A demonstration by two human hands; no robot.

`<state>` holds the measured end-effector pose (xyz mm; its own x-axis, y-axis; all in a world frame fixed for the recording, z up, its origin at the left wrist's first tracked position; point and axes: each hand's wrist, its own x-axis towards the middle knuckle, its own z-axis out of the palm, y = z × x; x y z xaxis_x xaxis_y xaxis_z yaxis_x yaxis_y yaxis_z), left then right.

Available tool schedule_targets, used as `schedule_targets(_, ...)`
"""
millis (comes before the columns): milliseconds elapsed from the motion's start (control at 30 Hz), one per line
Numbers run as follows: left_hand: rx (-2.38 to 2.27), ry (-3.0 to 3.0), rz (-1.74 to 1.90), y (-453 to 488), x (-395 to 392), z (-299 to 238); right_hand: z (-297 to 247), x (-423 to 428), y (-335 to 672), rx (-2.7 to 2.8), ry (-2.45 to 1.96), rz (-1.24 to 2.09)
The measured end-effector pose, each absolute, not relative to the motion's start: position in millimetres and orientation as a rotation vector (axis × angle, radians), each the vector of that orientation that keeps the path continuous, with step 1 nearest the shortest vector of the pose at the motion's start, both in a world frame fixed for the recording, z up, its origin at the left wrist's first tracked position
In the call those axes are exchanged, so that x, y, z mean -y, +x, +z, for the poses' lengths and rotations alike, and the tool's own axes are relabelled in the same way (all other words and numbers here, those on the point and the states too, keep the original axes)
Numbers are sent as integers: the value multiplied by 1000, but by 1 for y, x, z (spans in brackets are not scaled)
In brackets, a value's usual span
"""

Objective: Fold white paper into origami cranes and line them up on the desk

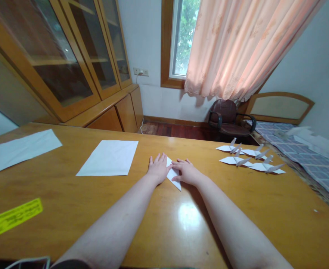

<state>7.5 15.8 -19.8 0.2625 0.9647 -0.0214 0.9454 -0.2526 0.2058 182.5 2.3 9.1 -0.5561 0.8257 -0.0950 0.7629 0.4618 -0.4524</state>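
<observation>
A small folded piece of white paper [176,181] lies on the wooden table between my hands, its pointed end toward me. My left hand [157,170] rests flat at its left edge with the fingers spread and the thumb reaching onto the paper. From the right, my right hand [189,172] lies over the paper's other side, fingers stretched and apart, thumb touching its surface. Part of the paper is hidden under both hands. Several folded white paper cranes [235,160] stand to the right of my right hand. Left of my left hand is a flat white paper sheet [108,158].
Another white sheet [24,149] lies at the table's far left, with a yellow label strip [13,219] nearer me. Beyond the wooden table [153,224] are a glass-door cabinet [77,56], a brown armchair [228,117] and a bed [301,149] on the right.
</observation>
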Motion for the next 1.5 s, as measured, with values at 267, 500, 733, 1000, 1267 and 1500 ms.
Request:
schedule_targets(267, -1845, 2270, 162, 0, -22, -18, 3, -3, 188, 2612, -1407, 771)
schedule_targets(500, -1846, 2283, 145, -1, -23, -23, 0, -5, 191, 2587, -1515, 779)
schedule_targets(733, -1820, 2304, 116, -2, -21, -21, 0, -7, 197, 2668, -1556, 817)
schedule_targets(1000, -1836, 2296, 116, -1, -22, -22, -2, -5, 201, 2586, -1432, 812)
schedule_targets(1267, -2083, 2169, 175, 1, -24, -19, -10, -9, 197, 2302, -1420, 673)
schedule_targets(1500, -2007, 2270, 416, 0, -22, -8, -16, -14, 196, 2240, -1454, 670)
